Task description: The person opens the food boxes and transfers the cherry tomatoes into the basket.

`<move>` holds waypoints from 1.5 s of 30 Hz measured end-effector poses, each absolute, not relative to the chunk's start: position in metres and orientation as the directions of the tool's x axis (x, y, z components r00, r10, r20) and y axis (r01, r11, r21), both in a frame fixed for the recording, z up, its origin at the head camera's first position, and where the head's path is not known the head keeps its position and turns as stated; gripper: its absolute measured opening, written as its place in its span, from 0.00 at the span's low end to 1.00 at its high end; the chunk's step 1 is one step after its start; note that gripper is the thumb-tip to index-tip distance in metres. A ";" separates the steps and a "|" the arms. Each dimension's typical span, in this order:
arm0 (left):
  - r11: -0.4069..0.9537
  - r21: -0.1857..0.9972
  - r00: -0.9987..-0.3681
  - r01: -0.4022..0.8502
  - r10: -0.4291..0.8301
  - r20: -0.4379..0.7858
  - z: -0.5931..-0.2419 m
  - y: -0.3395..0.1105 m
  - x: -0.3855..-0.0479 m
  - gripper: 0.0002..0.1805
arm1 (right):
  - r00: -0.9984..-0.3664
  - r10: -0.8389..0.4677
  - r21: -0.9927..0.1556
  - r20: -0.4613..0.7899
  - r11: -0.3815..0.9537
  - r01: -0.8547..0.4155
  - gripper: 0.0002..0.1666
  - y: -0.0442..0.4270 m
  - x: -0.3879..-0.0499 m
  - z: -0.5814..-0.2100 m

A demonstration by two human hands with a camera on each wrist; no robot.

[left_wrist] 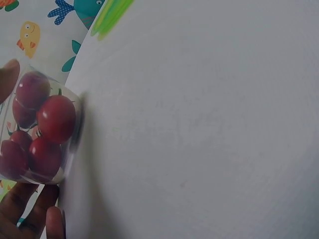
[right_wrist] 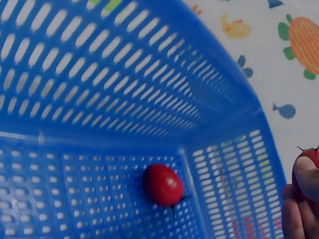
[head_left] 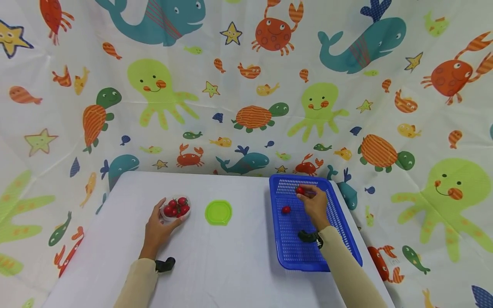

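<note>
My left hand (head_left: 158, 231) grips a small clear container (left_wrist: 70, 97) between thumb and fingers on the left of the table. Several red cherry tomatoes (left_wrist: 57, 119) with green stems fill it. Over the far part of a blue plastic basket (head_left: 283, 256), my right hand (head_left: 316, 208) pinches one cherry tomato (head_left: 299, 190) between thumb and fingertips. In the right wrist view that held tomato (right_wrist: 298, 186) shows at the right edge, partly hidden by the thumb. Another cherry tomato (right_wrist: 163, 184) lies on the basket floor near a corner.
A round bright green lid (head_left: 218, 212) lies on the white table (head_left: 231, 265) between the container and the basket. Behind the table hangs a curtain (head_left: 215, 141) printed with sea animals. The basket's raised, slotted walls surround its floor.
</note>
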State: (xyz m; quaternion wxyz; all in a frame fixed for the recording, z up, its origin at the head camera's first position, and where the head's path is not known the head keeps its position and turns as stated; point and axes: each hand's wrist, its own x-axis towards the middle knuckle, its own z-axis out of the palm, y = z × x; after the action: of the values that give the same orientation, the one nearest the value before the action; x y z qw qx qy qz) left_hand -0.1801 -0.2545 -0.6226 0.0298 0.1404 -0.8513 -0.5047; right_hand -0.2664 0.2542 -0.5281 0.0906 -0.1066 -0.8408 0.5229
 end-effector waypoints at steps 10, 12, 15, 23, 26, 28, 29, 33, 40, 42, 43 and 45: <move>0.430 0.877 -0.955 -0.214 -0.281 -0.095 -0.625 -0.257 -0.176 0.60 | -0.965 0.261 -0.884 -0.003 0.451 0.125 0.20 0.263 -0.278 -0.541; 0.431 0.878 -0.957 -0.209 -0.273 -0.095 -0.625 -0.256 -0.176 0.61 | -0.961 0.274 -0.877 -0.027 0.455 0.154 0.20 0.266 -0.279 -0.544; 0.433 0.878 -0.958 -0.206 -0.272 -0.091 -0.625 -0.254 -0.177 0.60 | -0.959 0.274 -0.862 -0.066 0.468 0.193 0.21 0.269 -0.281 -0.550; 0.450 0.871 -0.962 -0.196 -0.263 -0.080 -0.626 -0.249 -0.180 0.58 | -0.956 0.272 -0.853 -0.111 0.468 0.232 0.21 0.275 -0.281 -0.563; 0.445 0.871 -0.959 -0.208 -0.267 -0.093 -0.625 -0.250 -0.179 0.59 | -0.959 0.264 -0.856 -0.103 0.467 0.221 0.21 0.275 -0.282 -0.565; 0.438 0.872 -0.957 -0.220 -0.272 -0.104 -0.624 -0.251 -0.179 0.60 | -0.961 0.257 -0.859 -0.103 0.465 0.217 0.21 0.274 -0.283 -0.566; 0.435 0.872 -0.956 -0.222 -0.273 -0.107 -0.624 -0.252 -0.178 0.60 | -0.961 0.254 -0.859 -0.107 0.462 0.218 0.21 0.274 -0.283 -0.566; 0.430 0.875 -0.957 -0.224 -0.268 -0.113 -0.623 -0.253 -0.178 0.60 | -0.959 0.252 -0.855 -0.129 0.462 0.236 0.20 0.273 -0.284 -0.566; 0.442 0.874 -0.961 -0.203 -0.262 -0.091 -0.623 -0.254 -0.178 0.60 | -0.955 0.247 -0.824 -0.164 0.498 0.270 0.20 0.274 -0.284 -0.570; 0.444 0.873 -0.961 -0.201 -0.261 -0.089 -0.624 -0.255 -0.177 0.60 | -0.955 0.245 -0.820 -0.167 0.504 0.273 0.20 0.275 -0.284 -0.572; 0.445 0.872 -0.961 -0.201 -0.261 -0.088 -0.624 -0.255 -0.177 0.60 | -0.954 0.247 -0.817 -0.170 0.505 0.277 0.20 0.275 -0.283 -0.573; 0.447 0.872 -0.961 -0.199 -0.261 -0.085 -0.624 -0.255 -0.178 0.60 | -0.952 0.250 -0.814 -0.177 0.507 0.285 0.20 0.275 -0.282 -0.574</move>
State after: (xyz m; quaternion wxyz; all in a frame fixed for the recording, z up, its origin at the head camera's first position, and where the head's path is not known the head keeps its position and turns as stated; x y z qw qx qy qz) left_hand -0.1776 -0.2545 -0.6239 0.0308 0.1354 -0.8502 -0.5079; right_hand -0.2824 0.2749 -0.5743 -0.0183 -0.1542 -0.8678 0.4720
